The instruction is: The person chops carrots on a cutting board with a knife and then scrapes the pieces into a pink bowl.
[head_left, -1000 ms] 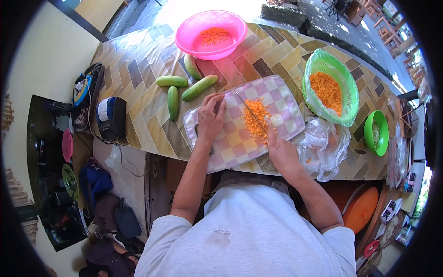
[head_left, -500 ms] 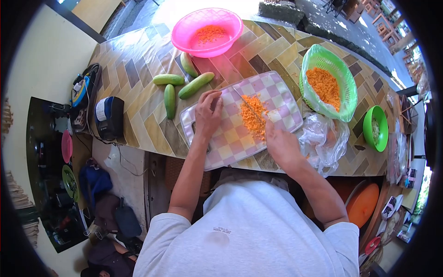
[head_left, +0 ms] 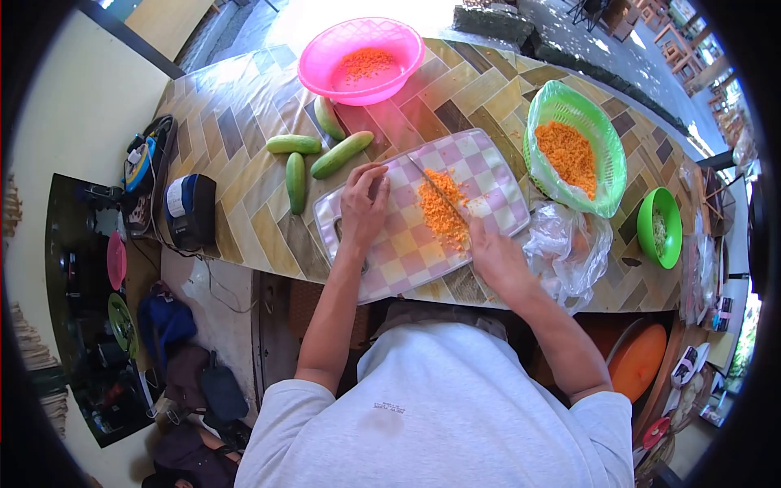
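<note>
- While the left hand (head_left: 364,205) lies flat on the board (head_left: 407,244), fingers together and pressing down on its left half, the right hand (head_left: 494,254) is clamped round the handle of a knife (head_left: 440,191).
- That blade runs up and left from the right hand, its edge down in the carrot (head_left: 443,207), a heap of fine orange bits in the middle of the board.
- Board: pink and yellow checks, lying slantwise on the table (head_left: 244,138), its near corner close to the table edge by the person's chest.
- Four cucumbers (head_left: 342,154) lie whole on the table just past the board's far left corner; one nearly touches the board, the rest fan out to the left.
- Beyond them sits a pink basket (head_left: 359,61) with a little chopped carrot in its bottom.
- Right of the board stands a green basket (head_left: 578,150), tilted, heaped with more chopped carrot; it is just beside the board's right edge.
- A clear plastic bag (head_left: 569,252) lies crumpled below the green basket, touching the right wrist side of the board, with something orange inside that I cannot make out.
- Farther right is a small green bowl (head_left: 661,228) with pale shreds in it.
- At the table's left end sit a black box (head_left: 189,210) and a tangle of cables (head_left: 146,163), well apart from the hands.
- Nothing lies between the hands and the carrot; the cucumbers crowd only the far left corner.
</note>
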`<state>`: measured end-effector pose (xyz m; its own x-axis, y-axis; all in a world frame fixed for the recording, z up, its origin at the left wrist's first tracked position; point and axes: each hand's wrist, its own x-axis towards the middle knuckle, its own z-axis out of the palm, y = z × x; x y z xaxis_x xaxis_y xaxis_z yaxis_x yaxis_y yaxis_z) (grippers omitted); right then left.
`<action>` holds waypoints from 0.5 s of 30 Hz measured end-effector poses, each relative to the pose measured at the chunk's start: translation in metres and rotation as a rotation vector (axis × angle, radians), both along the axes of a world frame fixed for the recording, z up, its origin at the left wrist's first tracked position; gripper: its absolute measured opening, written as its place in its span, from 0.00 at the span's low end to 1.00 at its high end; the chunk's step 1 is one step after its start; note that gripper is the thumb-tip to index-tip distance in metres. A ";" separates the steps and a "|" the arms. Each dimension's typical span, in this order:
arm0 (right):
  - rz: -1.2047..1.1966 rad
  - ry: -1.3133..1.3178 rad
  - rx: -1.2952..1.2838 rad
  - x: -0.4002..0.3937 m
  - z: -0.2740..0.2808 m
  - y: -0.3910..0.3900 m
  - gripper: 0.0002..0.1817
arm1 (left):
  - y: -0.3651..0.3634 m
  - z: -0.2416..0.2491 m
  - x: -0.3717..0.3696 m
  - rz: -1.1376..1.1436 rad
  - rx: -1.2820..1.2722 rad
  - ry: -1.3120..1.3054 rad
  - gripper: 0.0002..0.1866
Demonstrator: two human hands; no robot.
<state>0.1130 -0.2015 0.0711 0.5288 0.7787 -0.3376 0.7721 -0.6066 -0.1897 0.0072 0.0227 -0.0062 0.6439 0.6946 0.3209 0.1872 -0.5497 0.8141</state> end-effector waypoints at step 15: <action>0.005 0.006 0.032 0.002 0.009 0.003 0.12 | -0.002 0.005 -0.004 -0.007 -0.006 0.003 0.11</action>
<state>0.1153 -0.1989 0.0803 0.5230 0.7919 -0.3152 0.7740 -0.5961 -0.2134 0.0037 0.0209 -0.0008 0.6495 0.6923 0.3146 0.1864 -0.5460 0.8168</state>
